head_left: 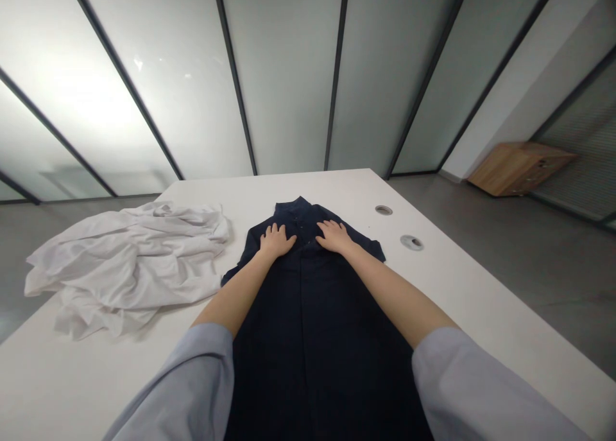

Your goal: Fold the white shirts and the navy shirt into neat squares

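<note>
A dark navy garment (301, 306) with a collar and a front seam lies spread on the white table (481, 325), its collar at the far end. My left hand (278, 240) rests flat on its upper left part, fingers apart. On the upper right part lies my right hand (333, 236), palm down with its fingers spread. Neither hand grips the cloth. The garment's near end runs out of the bottom of the view between my forearms.
Crumpled white cloth (139, 261) lies on the table's left side and hangs over the edge. Two round grommets (384, 210) are set in the tabletop at the right. Frosted glass panels (283, 75) stand behind; a wooden cabinet (514, 167) is on the floor at the far right.
</note>
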The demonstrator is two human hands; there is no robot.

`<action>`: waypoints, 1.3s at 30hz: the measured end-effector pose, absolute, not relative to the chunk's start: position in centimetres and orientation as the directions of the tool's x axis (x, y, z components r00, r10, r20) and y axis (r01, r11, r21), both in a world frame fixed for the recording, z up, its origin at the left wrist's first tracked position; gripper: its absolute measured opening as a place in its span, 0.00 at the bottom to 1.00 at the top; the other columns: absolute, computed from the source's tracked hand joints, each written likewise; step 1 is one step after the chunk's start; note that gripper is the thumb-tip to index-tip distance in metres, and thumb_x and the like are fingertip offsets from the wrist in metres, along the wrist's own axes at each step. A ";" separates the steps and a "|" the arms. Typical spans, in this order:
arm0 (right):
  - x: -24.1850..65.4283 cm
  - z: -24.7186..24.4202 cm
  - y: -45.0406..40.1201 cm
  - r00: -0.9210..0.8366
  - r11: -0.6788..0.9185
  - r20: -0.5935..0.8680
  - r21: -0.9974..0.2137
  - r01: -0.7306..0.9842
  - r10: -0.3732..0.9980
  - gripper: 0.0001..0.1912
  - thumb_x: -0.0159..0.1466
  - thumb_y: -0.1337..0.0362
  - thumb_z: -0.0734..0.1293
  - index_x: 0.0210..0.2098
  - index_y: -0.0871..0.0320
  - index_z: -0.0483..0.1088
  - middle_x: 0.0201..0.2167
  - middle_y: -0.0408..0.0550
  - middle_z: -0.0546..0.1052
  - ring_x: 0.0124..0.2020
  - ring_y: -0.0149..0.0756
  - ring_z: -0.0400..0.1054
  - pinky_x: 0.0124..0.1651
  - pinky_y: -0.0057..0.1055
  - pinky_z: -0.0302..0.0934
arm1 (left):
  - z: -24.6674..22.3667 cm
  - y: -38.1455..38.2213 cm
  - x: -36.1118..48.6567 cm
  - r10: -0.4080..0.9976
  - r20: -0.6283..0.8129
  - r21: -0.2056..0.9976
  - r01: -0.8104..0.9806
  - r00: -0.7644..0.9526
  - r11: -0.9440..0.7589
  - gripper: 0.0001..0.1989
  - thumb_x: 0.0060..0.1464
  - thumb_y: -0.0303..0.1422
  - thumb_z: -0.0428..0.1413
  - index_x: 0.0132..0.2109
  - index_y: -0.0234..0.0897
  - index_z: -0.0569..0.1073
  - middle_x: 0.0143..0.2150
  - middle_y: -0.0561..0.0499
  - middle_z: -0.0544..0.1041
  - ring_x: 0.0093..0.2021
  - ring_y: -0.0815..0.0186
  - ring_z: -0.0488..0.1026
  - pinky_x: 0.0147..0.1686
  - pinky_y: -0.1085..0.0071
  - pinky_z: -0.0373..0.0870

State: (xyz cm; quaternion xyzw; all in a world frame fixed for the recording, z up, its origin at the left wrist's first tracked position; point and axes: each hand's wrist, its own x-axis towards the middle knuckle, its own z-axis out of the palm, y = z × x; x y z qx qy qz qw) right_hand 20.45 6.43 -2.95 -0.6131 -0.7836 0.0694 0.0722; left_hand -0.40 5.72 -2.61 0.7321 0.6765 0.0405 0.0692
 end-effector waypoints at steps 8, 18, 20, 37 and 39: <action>24.3 -3.1 5.2 -0.093 0.092 -0.009 -0.074 0.993 0.996 0.28 0.66 0.52 0.54 0.60 0.59 0.62 0.64 0.59 0.59 0.65 0.51 0.49 0.62 0.53 0.41 | -4.4 6.1 -3.5 0.972 -0.058 0.049 0.973 0.229 -0.227 0.37 0.59 0.55 0.34 0.69 0.40 0.51 0.71 0.42 0.47 0.69 0.50 0.43 0.63 0.50 0.44; 21.5 -2.2 2.9 -0.246 0.253 0.163 -0.026 0.967 0.956 0.22 0.64 0.62 0.57 0.56 0.61 0.66 0.60 0.57 0.65 0.61 0.48 0.56 0.61 0.42 0.48 | -1.7 3.2 -0.4 0.985 0.083 0.004 0.989 0.150 -0.150 0.26 0.60 0.48 0.43 0.55 0.35 0.68 0.59 0.37 0.67 0.59 0.48 0.62 0.52 0.54 0.62; 20.4 -2.3 2.5 -0.267 0.278 0.150 -0.059 0.959 0.952 0.22 0.65 0.59 0.56 0.55 0.61 0.67 0.59 0.58 0.66 0.59 0.48 0.58 0.59 0.40 0.51 | -1.7 2.4 0.4 0.994 0.026 0.025 0.994 0.104 -0.104 0.29 0.59 0.50 0.43 0.56 0.34 0.67 0.58 0.35 0.67 0.58 0.46 0.62 0.51 0.52 0.64; 22.1 -4.5 3.6 -0.340 0.340 0.023 -0.132 0.931 0.940 0.31 0.68 0.49 0.52 0.65 0.59 0.56 0.68 0.55 0.53 0.68 0.45 0.44 0.64 0.42 0.44 | -4.1 5.9 -4.8 0.958 -0.094 0.072 0.962 0.271 -0.265 0.38 0.59 0.56 0.34 0.69 0.41 0.49 0.71 0.44 0.45 0.70 0.55 0.41 0.64 0.51 0.41; 22.3 -4.5 3.7 -0.369 0.371 0.038 -0.119 0.921 0.928 0.30 0.68 0.50 0.52 0.64 0.60 0.58 0.67 0.56 0.55 0.67 0.44 0.46 0.64 0.41 0.45 | -3.9 6.1 -5.3 0.951 -0.078 0.064 0.954 0.298 -0.294 0.36 0.59 0.55 0.36 0.69 0.42 0.50 0.71 0.44 0.46 0.70 0.56 0.42 0.64 0.54 0.43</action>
